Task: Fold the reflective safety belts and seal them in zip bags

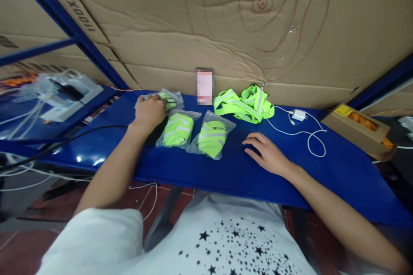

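My left hand (151, 111) is closed over a clear zip bag (174, 97) at the table's back left, with neon yellow-green reflective strap inside it; my fingertips are partly hidden. Two more zip bags with folded neon strap lie just in front and to the right: one bag (178, 130) by my left wrist, the other bag (212, 137) nearer the middle. A loose heap of neon reflective straps (247, 104) lies at the back, against the cardboard. My right hand (265, 151) is over the blue tabletop, fingers apart, holding nothing.
A phone (205, 87) leans on the cardboard wall (155, 21). A white charger (299, 115) and its cable lie to the right, before an open cardboard box (358, 126). Cables and a power strip (74, 99) crowd the left. The blue table (206, 176) ends near my body.
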Available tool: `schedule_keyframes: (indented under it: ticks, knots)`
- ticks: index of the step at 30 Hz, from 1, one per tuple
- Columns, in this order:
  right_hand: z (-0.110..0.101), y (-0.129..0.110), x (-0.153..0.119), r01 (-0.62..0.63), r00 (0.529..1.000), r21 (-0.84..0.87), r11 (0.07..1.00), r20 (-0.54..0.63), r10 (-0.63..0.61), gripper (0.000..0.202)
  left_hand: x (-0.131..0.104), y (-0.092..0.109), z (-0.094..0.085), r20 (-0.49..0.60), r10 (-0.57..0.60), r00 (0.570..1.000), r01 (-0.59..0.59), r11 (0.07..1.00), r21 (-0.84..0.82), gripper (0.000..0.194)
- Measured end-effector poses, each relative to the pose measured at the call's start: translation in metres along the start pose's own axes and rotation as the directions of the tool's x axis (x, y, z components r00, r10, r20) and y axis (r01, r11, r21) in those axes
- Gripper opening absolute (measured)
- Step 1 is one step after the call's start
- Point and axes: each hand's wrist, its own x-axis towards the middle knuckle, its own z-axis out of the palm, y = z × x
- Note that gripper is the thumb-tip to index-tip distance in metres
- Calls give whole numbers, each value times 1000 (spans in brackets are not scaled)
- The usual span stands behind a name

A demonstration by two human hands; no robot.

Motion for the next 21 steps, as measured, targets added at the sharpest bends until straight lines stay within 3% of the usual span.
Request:
schedule_keyframes:
  ticks: [7, 13, 17, 21]
  knots:
    - [2, 3, 0, 34, 999, -32, 999, 27, -33, 29, -6, -5, -1, 52, 39, 998, -42, 997, 57, 29]
    - [4, 4, 0, 39, 999, -51, 998, 26, -38, 27, -13, -12, -10, -93, -28, 995, 36, 996, 77, 47]
    - [3, 7, 2, 7, 1000, -31, 1000, -4, -7, 27, -12, -24, -15, -259, -200, 945, 213, 977, 23, 53]
    - [-2, 13, 6, -46, 998, -70, 996, -50, 42, 27, -7, -30, -16, -338, -374, 864, 375, 925, -64, 46]
